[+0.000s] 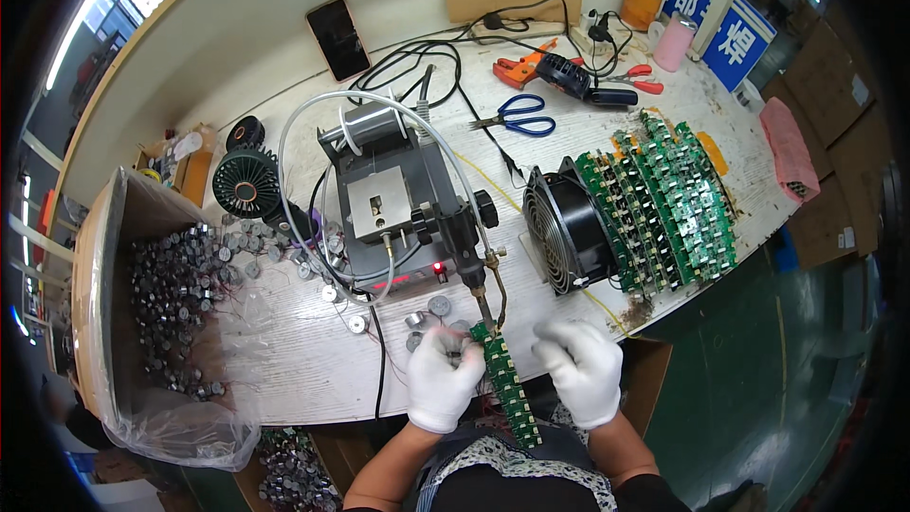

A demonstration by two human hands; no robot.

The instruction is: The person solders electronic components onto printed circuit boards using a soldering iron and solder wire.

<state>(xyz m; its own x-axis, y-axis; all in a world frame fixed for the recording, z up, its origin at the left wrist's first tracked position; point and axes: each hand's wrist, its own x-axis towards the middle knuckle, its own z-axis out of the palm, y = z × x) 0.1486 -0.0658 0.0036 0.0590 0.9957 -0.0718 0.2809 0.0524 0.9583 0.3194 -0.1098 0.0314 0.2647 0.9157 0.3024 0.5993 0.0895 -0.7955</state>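
Observation:
A long green circuit board strip (512, 389) slants from below the tip of a soldering iron (469, 251) down towards my lap. My left hand (443, 381), in a white glove, is at the strip's upper left edge with its fingers pinched together; what they hold is hidden. Round silver motor-like parts (439, 305) with thin wires lie just beyond that hand. To the right of the strip, apart from it, hovers my white-gloved right hand (583, 374). Its fingers are bent and blurred, so their grip cannot be made out. The iron is clamped on a grey soldering machine (379, 199).
A black fan (569, 228) stands right of the iron, against rows of green boards (673, 204). Blue-handled scissors (521, 118), orange pliers (521, 66) and cables lie farther back. On the left is a lined box (100, 303) of round parts, near a small handheld fan (248, 182).

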